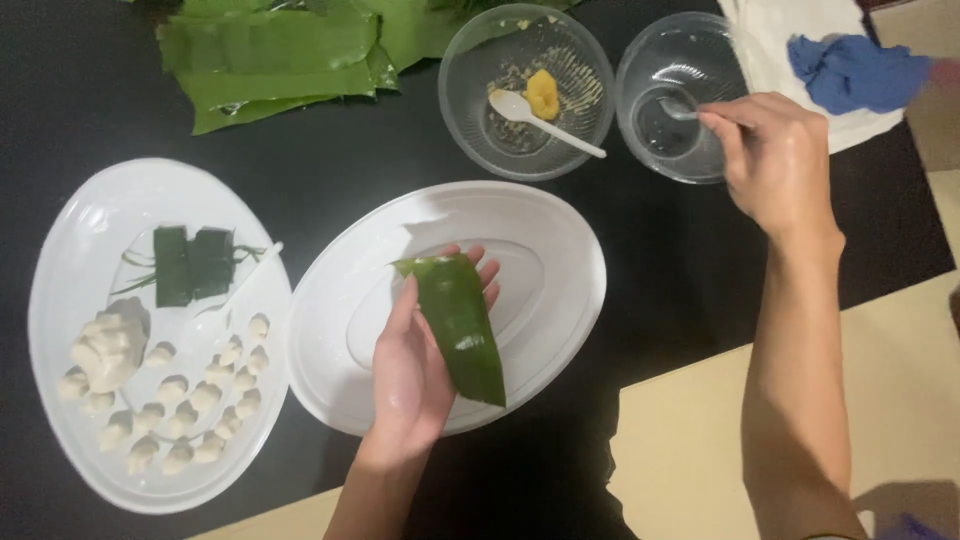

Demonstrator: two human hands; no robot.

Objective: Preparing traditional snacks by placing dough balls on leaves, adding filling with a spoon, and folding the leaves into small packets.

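Head view: left hand [415, 365] is lying palm-up over the empty white plate [560, 300], fingers open, cradling a leaf strip [460, 325] flat. Right hand [775, 160] is pinching a spoon [682, 110] inside the clear bowl [645, 60], fingers closed on its handle.

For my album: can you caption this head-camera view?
Left hand cradles a green leaf strip over a white plate; right hand dips a spoon into a clear bowl.

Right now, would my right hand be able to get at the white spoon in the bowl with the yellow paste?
Probably yes. The right hand is at the neighbouring clear bowl, holding a spoon there, and nothing lies between it and the white spoon, whose handle juts over the rim. It would have to put down its own spoon first.
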